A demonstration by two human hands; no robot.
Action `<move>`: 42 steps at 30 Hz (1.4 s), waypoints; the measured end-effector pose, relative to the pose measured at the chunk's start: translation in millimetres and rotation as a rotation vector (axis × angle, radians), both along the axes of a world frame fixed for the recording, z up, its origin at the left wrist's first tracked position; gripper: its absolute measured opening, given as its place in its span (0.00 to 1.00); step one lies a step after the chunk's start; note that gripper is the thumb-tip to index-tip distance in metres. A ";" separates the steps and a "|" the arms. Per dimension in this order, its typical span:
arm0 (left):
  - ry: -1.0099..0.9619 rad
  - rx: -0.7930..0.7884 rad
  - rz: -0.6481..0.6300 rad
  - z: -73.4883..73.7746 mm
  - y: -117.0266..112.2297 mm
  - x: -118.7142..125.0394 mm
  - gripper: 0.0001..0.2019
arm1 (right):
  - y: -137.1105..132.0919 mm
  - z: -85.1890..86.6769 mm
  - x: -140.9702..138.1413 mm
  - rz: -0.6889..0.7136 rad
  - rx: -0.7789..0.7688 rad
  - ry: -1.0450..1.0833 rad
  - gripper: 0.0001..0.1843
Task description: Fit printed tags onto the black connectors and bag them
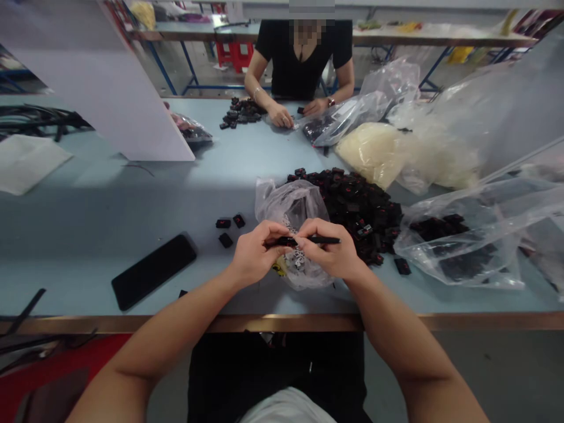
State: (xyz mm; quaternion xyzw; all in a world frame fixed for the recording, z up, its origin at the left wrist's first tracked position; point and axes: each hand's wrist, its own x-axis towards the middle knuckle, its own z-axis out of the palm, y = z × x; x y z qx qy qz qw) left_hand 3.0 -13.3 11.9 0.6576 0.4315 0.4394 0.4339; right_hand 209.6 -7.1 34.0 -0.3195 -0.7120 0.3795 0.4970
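Blue tabletop (132, 205); above plastic bag (306, 197) our left hand (255, 254) pinches black block (283, 241), right hand (332, 252) pen-like tool (325, 239); probably fitting; next needs precision

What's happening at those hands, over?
Left hand: pinching small black part, partly hidden. Right hand: holding black pen-like tool. Clear plastic bag beneath both hands.

Head camera looks forward and down; table (88, 217) close below.
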 end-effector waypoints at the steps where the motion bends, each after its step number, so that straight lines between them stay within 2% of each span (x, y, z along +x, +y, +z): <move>1: -0.004 -0.003 -0.004 0.3 -0.1 0.1 0.13 | -0.1 -0.3 -0.1 0.004 0.002 0.001 0.07; 13: -0.058 -0.049 -0.003 0.2 3.4 -0.4 0.15 | 2.5 1.0 1.5 -0.049 -0.027 0.041 0.05; 35: -0.006 0.012 -0.011 -2.5 1.0 -1.5 0.13 | 0.5 2.3 1.7 -0.033 -0.022 0.013 0.07; 39: 0.022 0.088 0.029 -5.1 1.1 -2.5 0.15 | 3.6 3.4 4.5 -0.094 0.033 -0.021 0.08; 42: 0.110 0.214 0.085 -7.6 2.1 -4.0 0.14 | 8.4 1.5 4.3 -0.044 0.107 -0.174 0.07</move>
